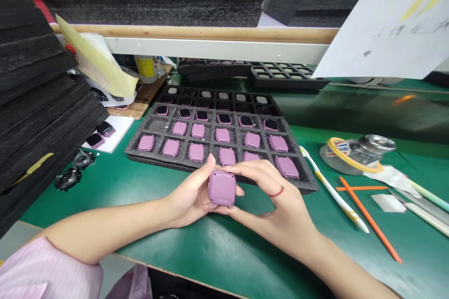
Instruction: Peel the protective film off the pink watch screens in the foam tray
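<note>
A purple smartwatch case (222, 188) is held up in front of me above the green bench, one flat purple face toward me. My left hand (191, 201) grips its left side, thumb along the upper left edge and fingers behind. From the right, my right hand (271, 191) pinches it between a finger at the top edge and the thumb at the bottom edge. Just behind stands a black foam tray (135, 153) of purple watch cases (222, 135), some with dark screens (224, 118) facing up. One left compartment in it holds no case.
To the right lie a toothbrush (333, 191), orange sticks (372, 219), a white block (388, 202) and a glass jar (354, 152) with a yellow ring. Stacked foam (35, 70) rises at left, near loose watch parts (68, 179). A shelf beam (210, 49) with a hanging paper (389, 32) crosses above.
</note>
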Action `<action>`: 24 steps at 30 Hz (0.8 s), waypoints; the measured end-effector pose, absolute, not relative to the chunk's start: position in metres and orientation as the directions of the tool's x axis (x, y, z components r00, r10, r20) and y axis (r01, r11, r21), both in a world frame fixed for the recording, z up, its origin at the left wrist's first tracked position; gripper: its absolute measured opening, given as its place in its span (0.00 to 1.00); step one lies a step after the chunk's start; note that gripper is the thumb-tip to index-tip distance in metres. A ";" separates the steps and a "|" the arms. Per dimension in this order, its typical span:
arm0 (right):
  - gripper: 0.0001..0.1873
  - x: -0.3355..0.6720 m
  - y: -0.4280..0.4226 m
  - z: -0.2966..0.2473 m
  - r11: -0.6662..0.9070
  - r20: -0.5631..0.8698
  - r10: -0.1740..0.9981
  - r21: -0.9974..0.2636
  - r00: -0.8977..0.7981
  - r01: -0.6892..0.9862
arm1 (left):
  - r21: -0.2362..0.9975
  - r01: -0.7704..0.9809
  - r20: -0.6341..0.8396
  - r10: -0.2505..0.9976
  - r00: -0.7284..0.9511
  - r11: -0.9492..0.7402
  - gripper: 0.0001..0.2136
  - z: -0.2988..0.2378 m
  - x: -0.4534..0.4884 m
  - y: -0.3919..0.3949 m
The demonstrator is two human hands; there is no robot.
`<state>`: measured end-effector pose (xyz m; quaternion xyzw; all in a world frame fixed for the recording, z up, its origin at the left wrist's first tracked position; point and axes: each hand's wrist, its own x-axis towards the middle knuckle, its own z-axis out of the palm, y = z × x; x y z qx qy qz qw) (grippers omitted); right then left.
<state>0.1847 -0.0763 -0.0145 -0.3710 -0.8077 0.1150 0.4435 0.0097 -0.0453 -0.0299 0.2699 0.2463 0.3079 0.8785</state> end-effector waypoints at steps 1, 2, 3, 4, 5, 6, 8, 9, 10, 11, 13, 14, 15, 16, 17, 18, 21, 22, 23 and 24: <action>0.25 0.186 -0.075 -0.016 0.700 0.639 0.696 -0.501 -0.329 0.509 | 0.629 -0.396 -0.273 0.666 0.694 0.670 0.27 -0.030 0.010 -0.045; 0.24 0.187 -0.073 -0.018 0.697 0.642 0.694 -0.487 -0.326 0.526 | 0.637 -0.378 -0.284 0.661 0.695 0.672 0.27 -0.030 0.011 -0.045; 0.23 0.188 -0.071 -0.020 0.687 0.638 0.700 -0.478 -0.321 0.548 | 0.658 -0.358 -0.293 0.663 0.688 0.662 0.28 -0.029 0.012 -0.044; 0.23 0.190 -0.069 -0.023 0.666 0.620 0.718 -0.480 -0.316 0.571 | 0.701 -0.330 -0.297 0.680 0.670 0.632 0.28 -0.028 0.013 -0.044; 0.25 0.191 -0.067 -0.025 0.639 0.591 0.744 -0.491 -0.312 0.592 | 0.780 -0.275 -0.291 0.715 0.635 0.562 0.29 -0.027 0.014 -0.042; 0.28 0.193 -0.065 -0.027 0.609 0.554 0.772 -0.508 -0.310 0.609 | 0.870 -0.192 -0.269 0.765 0.586 0.454 0.30 -0.025 0.013 -0.040; 0.39 0.196 -0.063 -0.029 0.562 0.477 0.818 -0.545 -0.321 0.623 | 0.982 0.022 -0.174 0.859 0.482 0.186 0.30 -0.019 0.008 -0.030; 0.41 0.197 -0.063 -0.028 0.547 0.441 0.832 -0.556 -0.336 0.625 | 0.990 0.125 -0.114 0.893 0.435 0.066 0.29 -0.015 0.002 -0.022; 0.41 0.199 -0.063 -0.026 0.541 0.410 0.839 -0.562 -0.358 0.626 | 0.980 0.197 -0.063 0.918 0.390 -0.016 0.29 -0.010 -0.005 -0.013; 0.38 0.200 -0.063 -0.023 0.541 0.382 0.841 -0.562 -0.384 0.625 | 0.965 0.249 -0.012 0.942 0.337 -0.077 0.27 -0.006 -0.015 -0.001; 0.27 0.201 -0.066 -0.017 0.549 0.337 0.835 -0.559 -0.434 0.622 | 0.900 0.390 0.120 0.971 0.206 -0.194 0.24 0.001 -0.040 0.024; 0.22 0.202 -0.067 -0.014 0.557 0.329 0.829 -0.553 -0.452 0.619 | 0.848 0.477 0.185 0.972 0.144 -0.232 0.22 0.004 -0.054 0.037; 0.19 0.202 -0.068 -0.011 0.564 0.323 0.824 -0.542 -0.466 0.622 | 0.790 0.562 0.225 0.968 0.109 -0.247 0.19 0.004 -0.068 0.049; 0.17 0.202 -0.069 -0.009 0.568 0.315 0.821 -0.528 -0.476 0.632 | 0.732 0.636 0.247 0.965 0.088 -0.245 0.17 0.004 -0.081 0.059; 0.16 0.202 -0.070 -0.008 0.569 0.303 0.821 -0.510 -0.484 0.645 | 0.676 0.698 0.253 0.964 0.081 -0.236 0.15 0.002 -0.093 0.068; 0.16 0.203 -0.069 -0.007 0.568 0.289 0.822 -0.491 -0.491 0.661 | 0.624 0.747 0.249 0.964 0.089 -0.230 0.14 0.000 -0.102 0.076; 0.12 0.208 -0.061 -0.007 0.561 0.247 0.827 -0.432 -0.505 0.706 | 0.494 0.833 0.234 0.961 0.150 -0.250 0.15 -0.009 -0.120 0.090; 0.10 0.212 -0.055 -0.006 0.555 0.238 0.831 -0.415 -0.502 0.721 | 0.458 0.849 0.241 0.956 0.169 -0.265 0.16 -0.012 -0.122 0.092; 0.08 0.217 -0.047 -0.005 0.542 0.228 0.840 -0.395 -0.492 0.742 | 0.425 0.861 0.254 0.950 0.183 -0.280 0.18 -0.014 -0.123 0.093; 0.07 0.223 -0.038 -0.002 0.523 0.217 0.852 -0.373 -0.476 0.766 | 0.395 0.871 0.268 0.943 0.194 -0.292 0.20 -0.015 -0.123 0.094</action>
